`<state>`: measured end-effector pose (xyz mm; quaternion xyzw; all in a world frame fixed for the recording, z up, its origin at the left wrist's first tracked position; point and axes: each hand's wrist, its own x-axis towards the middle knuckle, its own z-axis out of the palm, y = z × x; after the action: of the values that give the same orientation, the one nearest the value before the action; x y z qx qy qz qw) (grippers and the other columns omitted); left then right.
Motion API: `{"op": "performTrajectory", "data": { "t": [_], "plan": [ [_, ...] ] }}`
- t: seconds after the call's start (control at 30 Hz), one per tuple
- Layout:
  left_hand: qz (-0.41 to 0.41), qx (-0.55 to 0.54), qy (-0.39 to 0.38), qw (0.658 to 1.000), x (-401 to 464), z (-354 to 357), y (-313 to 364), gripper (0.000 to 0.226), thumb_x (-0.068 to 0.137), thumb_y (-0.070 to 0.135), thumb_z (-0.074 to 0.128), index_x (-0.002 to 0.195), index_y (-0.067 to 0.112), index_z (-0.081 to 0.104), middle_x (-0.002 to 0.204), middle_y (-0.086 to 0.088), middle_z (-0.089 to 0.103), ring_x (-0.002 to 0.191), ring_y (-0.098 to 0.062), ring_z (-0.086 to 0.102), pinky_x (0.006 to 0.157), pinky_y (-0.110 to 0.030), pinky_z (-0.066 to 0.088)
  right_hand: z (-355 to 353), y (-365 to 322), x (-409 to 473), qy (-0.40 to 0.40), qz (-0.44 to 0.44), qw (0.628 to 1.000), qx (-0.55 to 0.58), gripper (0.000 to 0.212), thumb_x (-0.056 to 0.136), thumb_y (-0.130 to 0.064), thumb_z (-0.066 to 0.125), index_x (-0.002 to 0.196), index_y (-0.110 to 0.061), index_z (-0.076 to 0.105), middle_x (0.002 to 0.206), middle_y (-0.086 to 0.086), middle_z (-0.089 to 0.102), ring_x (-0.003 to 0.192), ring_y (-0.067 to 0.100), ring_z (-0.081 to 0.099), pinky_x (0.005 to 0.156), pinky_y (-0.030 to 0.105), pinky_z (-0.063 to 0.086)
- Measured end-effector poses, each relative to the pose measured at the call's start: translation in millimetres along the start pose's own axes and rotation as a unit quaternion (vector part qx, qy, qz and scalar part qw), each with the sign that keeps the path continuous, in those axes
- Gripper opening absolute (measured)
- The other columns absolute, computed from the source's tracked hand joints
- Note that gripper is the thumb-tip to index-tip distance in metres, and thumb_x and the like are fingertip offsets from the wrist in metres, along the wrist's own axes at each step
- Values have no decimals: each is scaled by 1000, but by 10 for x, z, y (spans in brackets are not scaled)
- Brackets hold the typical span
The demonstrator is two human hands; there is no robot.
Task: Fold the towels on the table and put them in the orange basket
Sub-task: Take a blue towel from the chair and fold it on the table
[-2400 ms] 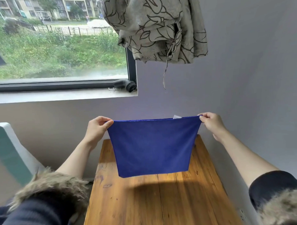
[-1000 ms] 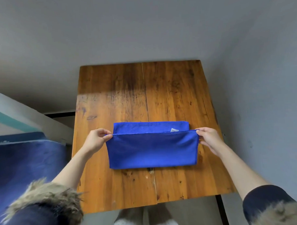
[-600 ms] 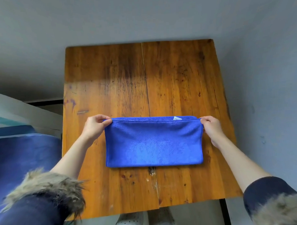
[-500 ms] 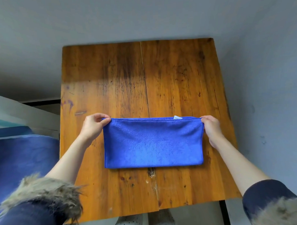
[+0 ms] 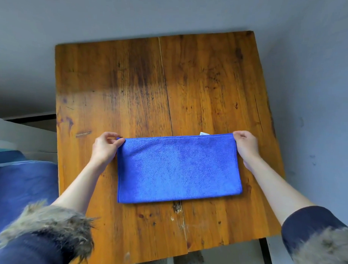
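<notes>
A blue towel [image 5: 178, 167] lies flat on the wooden table [image 5: 147, 83], folded into a wide rectangle with its fold along the near edge. A small white label [image 5: 203, 133] peeks out at its far edge. My left hand [image 5: 105, 149] pinches the far left corner between thumb and fingers. My right hand [image 5: 245, 144] pinches the far right corner. The orange basket is not in view.
A grey wall runs behind and to the right of the table. A blue fabric surface [image 5: 23, 192] and a white ledge [image 5: 21, 135] sit to the left. The far half of the table shows bare wood.
The towel hung in the air between both hands, then was lowered and folded over onto the table. Over the last half second it lies still with both corners held.
</notes>
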<state>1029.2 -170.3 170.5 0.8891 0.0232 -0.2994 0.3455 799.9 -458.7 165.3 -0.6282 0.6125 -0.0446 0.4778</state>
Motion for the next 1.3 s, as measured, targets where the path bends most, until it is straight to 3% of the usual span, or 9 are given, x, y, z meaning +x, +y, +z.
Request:
{"op": "performTrajectory", "data": {
  "t": [0.17,0.27,0.37,0.53,0.67,0.8,1.03,1.13,1.3],
  "plan": [
    [-3,6,64,998,-208,78,-34,22,88,28,63,100,11,57,84,-5,60,84,-21,52,73,-28,35,-9,201,-104,12,11,1000,-4,25,93,-30,54,106,-9,60,103,8,65,97,22,61,85,36,49],
    [32,47,116,992,-381,154,-218,25,92,25,55,107,5,53,91,-9,60,98,-31,53,82,-36,36,-9,277,-267,73,-25,992,-102,27,93,-26,53,112,-7,58,111,12,61,104,28,57,87,34,42],
    [157,194,151,956,-553,281,-382,28,93,19,49,117,7,53,111,-19,55,107,-38,48,86,-49,37,128,301,-502,137,-203,943,-225,33,93,-22,46,119,-4,56,121,16,56,113,33,51,94,41,38],
    [358,340,77,866,-631,718,-271,47,91,33,38,135,19,42,145,-14,39,137,-35,31,107,-53,21,781,333,-798,45,-414,844,-337,48,90,-30,39,131,-9,52,142,13,45,135,23,31,111,51,18],
    [360,351,46,863,-561,960,-283,51,93,37,33,141,22,38,152,-11,30,141,-32,23,111,-56,11,1110,407,-822,9,-433,817,-381,57,89,-39,42,141,-16,40,151,12,31,141,25,21,113,52,12],
    [373,396,63,837,-425,840,-536,51,94,39,30,143,25,34,153,-7,27,142,-28,22,113,-52,11,843,631,-562,35,-404,821,-402,59,93,-46,34,145,-20,30,155,10,22,143,24,17,116,45,8],
    [350,370,75,857,-364,667,-631,52,96,35,21,146,20,27,155,-8,20,144,-28,12,116,-50,6,461,843,-414,64,-356,837,-411,57,96,-44,25,147,-19,25,156,12,18,144,26,15,117,40,6],
    [355,262,66,895,-371,598,-635,50,98,27,22,144,10,30,154,-12,23,144,-28,13,116,-47,8,476,793,-465,61,-348,848,-395,60,95,-45,26,147,-16,27,156,13,17,145,26,11,116,44,4],
    [263,180,173,932,-511,404,-830,41,96,20,40,131,1,44,133,-22,44,123,-38,38,104,-43,27,748,732,-907,34,-430,831,-351,61,92,-44,38,143,-12,33,153,12,25,143,27,16,114,51,4]
  ]
}}
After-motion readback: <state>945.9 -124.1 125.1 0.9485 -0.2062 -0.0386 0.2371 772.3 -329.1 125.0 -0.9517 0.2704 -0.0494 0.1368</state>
